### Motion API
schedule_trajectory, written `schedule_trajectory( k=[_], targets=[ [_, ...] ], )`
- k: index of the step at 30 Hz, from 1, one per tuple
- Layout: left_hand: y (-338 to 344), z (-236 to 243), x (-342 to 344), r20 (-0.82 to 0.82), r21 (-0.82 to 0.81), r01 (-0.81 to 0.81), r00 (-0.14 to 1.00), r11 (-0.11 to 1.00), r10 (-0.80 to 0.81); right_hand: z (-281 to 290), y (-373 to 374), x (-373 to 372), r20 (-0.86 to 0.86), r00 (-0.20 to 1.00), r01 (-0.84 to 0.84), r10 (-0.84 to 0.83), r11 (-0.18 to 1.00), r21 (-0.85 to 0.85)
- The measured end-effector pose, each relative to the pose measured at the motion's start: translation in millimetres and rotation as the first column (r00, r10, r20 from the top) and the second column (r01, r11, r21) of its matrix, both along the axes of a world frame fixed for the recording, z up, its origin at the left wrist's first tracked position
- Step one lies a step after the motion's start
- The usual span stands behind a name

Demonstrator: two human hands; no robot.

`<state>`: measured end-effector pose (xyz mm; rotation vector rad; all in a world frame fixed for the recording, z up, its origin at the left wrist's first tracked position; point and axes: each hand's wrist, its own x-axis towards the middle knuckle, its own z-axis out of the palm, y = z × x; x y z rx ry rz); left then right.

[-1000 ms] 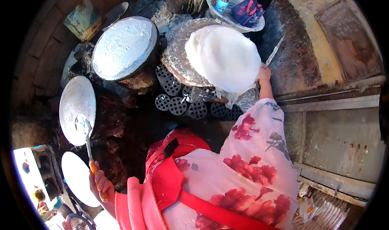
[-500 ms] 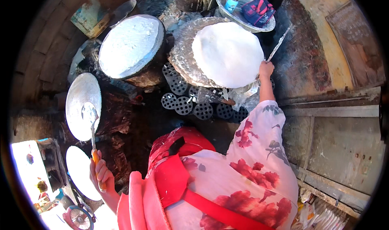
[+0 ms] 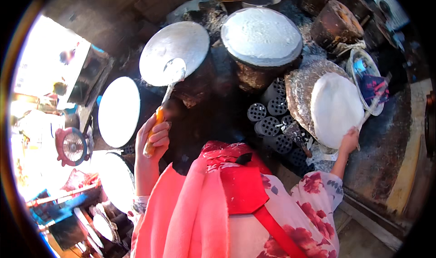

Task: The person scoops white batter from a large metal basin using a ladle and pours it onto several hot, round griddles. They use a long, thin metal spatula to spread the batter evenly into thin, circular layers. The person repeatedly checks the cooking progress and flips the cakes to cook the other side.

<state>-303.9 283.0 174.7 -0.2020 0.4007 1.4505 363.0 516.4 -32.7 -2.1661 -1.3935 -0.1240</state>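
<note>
The long ladle (image 3: 167, 87) near the frame's centre left has a glossy metal bowl and a smooth orange plastic-looking handle. Under it, the round white batter sheet (image 3: 175, 51) looks wet and faintly shiny, stretched over a rough, sooty black pot. The white disc (image 3: 334, 110) at right appears matt and soft, lying on a coarse woven tray (image 3: 302, 87). Grey cylindrical coal bricks (image 3: 268, 124) look dull and powdery. The flowered sleeve (image 3: 313, 203) at lower right is thin, matt cloth.

Harsh daylight at left, deep shadow in the middle

Blown-out glare floods the left rim; the centre lies dark. Fisheye bending curves edges inside a black vignette, and detail goes soft and smeared toward the rim.
</note>
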Motion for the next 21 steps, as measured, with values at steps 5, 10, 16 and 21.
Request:
schedule_trajectory(
  k=[5,10,16,21],
  targets=[
    [-18.7,1.9,-12.7,-0.104,0.017,-0.069,0.992,0.997,0.07,11.4,-29.8,-217.5,-0.316,0.698,-0.68,0.642,0.733,-0.012],
    [-61.0,-2.2,-14.8,-0.214,-0.04,-0.151,0.967,0.988,0.139,5.6,-99.2,-357.1,-0.414,0.534,-0.831,0.737,0.366,-0.419],
    [-128.9,-18.4,-0.8,-0.19,-0.142,-0.262,0.954,0.955,0.233,-39.5,-124.4,-351.4,-0.296,0.289,-0.675,0.91,-0.025,-0.737],
    [-146.4,-26.2,30.0,-0.104,-0.238,-0.426,0.905,0.873,0.414,-64.9,-61.6,-435.5,-0.178,-0.127,-0.732,0.976,-0.214,-0.646]
  ],
)
